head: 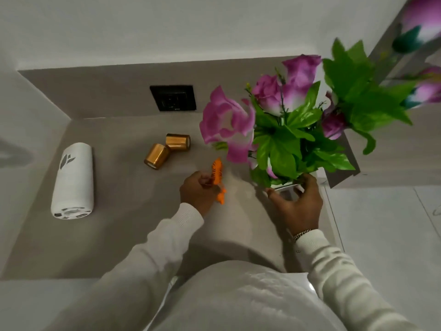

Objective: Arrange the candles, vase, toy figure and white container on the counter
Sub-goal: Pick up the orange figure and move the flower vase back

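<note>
The left hand has its grip closed around the orange toy figure, lifted just off the counter, apparently to reposition it. The right hand wraps its fingers about the white base of the vase, likely steadying the top-heavy flowers while it is set upright. Taking the vase as landmark: the figure sits just left of it; two gold candles lie on their sides farther left, touching; the white container lies toppled well beyond them. A wall socket is behind the candles.
</note>
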